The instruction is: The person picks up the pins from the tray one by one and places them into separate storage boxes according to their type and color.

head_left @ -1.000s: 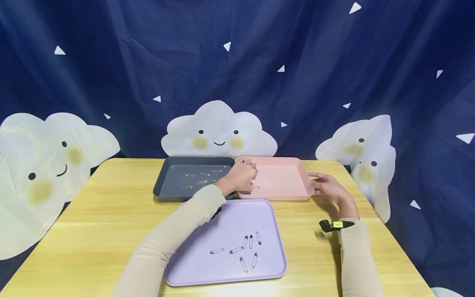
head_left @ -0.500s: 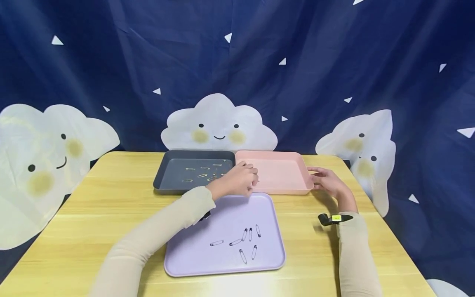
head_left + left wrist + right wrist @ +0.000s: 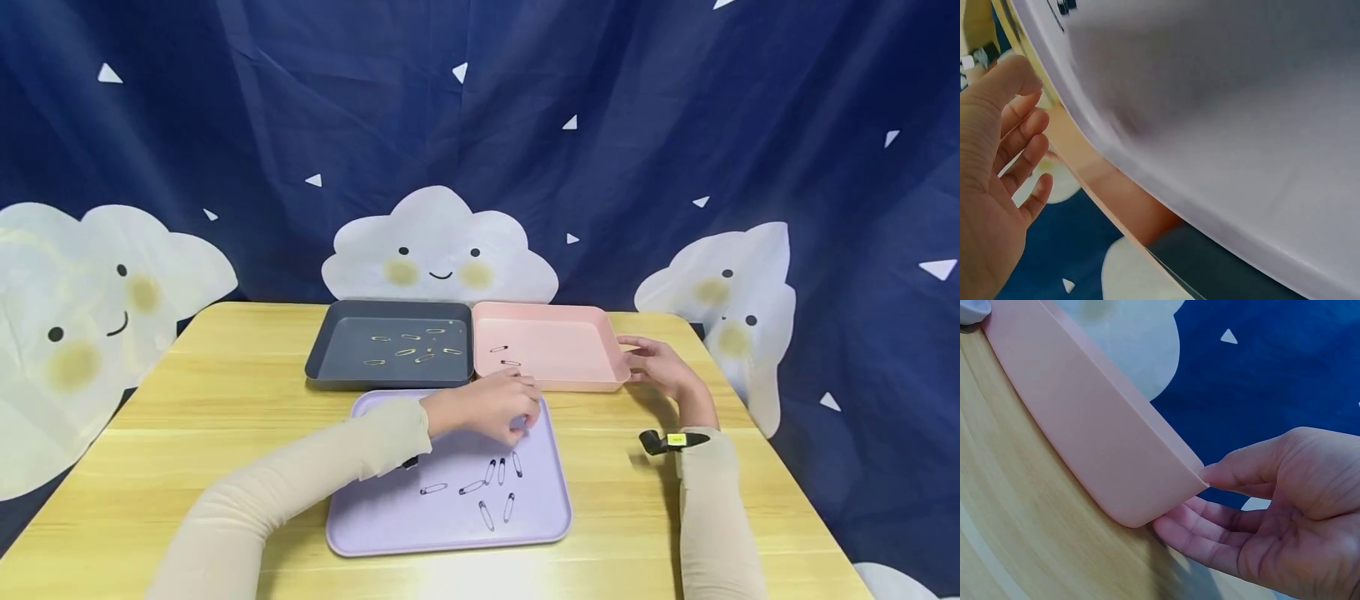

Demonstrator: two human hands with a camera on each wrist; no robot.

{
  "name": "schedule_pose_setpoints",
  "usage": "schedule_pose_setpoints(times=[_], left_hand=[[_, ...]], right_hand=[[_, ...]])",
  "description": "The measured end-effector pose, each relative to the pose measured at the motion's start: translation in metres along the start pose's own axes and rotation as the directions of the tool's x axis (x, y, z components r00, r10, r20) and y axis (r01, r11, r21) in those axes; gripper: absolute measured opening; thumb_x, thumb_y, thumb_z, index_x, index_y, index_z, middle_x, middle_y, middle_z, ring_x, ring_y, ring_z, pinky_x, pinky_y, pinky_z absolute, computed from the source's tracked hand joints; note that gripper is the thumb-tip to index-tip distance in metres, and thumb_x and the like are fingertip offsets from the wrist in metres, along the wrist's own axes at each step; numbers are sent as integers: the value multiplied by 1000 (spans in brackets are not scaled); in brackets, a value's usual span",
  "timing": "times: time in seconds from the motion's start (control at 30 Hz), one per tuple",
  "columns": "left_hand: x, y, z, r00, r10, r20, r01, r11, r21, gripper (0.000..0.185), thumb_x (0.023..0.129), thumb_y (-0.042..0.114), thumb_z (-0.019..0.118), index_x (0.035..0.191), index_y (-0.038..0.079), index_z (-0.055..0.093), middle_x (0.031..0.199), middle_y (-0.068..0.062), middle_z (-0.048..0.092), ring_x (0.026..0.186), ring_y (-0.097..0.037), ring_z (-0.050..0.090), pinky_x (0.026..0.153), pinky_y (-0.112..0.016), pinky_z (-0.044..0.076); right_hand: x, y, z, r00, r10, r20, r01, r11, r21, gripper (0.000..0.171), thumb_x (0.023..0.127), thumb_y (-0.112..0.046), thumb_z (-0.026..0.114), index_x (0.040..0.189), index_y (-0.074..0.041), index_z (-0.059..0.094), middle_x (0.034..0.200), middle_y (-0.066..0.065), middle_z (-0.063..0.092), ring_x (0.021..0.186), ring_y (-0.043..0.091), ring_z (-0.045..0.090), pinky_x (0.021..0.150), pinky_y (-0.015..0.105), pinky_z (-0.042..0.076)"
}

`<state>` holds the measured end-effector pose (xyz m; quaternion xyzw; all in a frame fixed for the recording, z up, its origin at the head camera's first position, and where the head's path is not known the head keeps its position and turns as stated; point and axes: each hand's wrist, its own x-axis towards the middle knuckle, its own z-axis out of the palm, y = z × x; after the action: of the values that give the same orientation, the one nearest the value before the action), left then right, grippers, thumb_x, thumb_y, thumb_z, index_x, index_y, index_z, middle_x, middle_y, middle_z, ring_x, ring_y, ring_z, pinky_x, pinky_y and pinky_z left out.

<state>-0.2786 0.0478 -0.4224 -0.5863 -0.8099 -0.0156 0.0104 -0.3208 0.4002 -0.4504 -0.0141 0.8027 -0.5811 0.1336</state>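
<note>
Pins (image 3: pixel 490 472) nr L hand (image 3: pixel 497 407), on lilac tray (image 3: pixel 397 523); R hand (image 3: pixel 662 370) w/ pink tray (image 3: pixel 566 346)

Three trays (image 3: pixel 558 346) on wood-grain table (image 3: pixel 195 400)

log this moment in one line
left hand: over lilac tray, nothing visible held | right hand: holding edge of pink tray | lilac tray: black-ended pins | dark tray: gold pins

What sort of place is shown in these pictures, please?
Probably an indoor corner arranged for tabletop handwork, perhaps a play or filming spot. A wooden table bears three trays, safety pins lie in them, and a dark blue cloth with smiling clouds hangs behind.
</note>
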Motion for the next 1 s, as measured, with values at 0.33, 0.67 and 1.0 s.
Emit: schedule_pose_setpoints(times=[0.33, 0.67, 1.0], left_hand=[[-1, 20, -2, 995, 47, 83, -49, 999, 12, 10, 79, 32, 79, 82, 28, 71, 99, 13, 63, 113, -8, 55, 107, -34, 42], [2, 23, -1, 989, 58, 137, -64, 997, 40, 13, 76, 28, 82, 80, 28, 70, 94, 16, 60, 102, -5, 53, 102, -29, 43], [8, 30, 1, 976, 86, 198, -100, 993, 63, 14, 73, 25, 85, 76, 29, 72, 91, 17, 60, 101, -4, 53, 97, -29, 43]], right_hand=[[-1, -2, 2, 1000, 8, 6, -9, 1000, 18, 57, 103, -3, 54, 154, 9, 32, 101, -4, 66, 91, 5, 66, 81, 25, 59], [2, -2, 0, 1000, 10, 1, -10, 1000, 20, 56, 103, -2, 52, 154, 9, 32, 99, -7, 66, 89, 4, 66, 80, 24, 59], [1, -1, 1, 1000, 8, -1, -8, 1000, 11, 55, 103, -4, 53, 153, 9, 33, 100, -8, 65, 89, 3, 66, 80, 24, 59]])
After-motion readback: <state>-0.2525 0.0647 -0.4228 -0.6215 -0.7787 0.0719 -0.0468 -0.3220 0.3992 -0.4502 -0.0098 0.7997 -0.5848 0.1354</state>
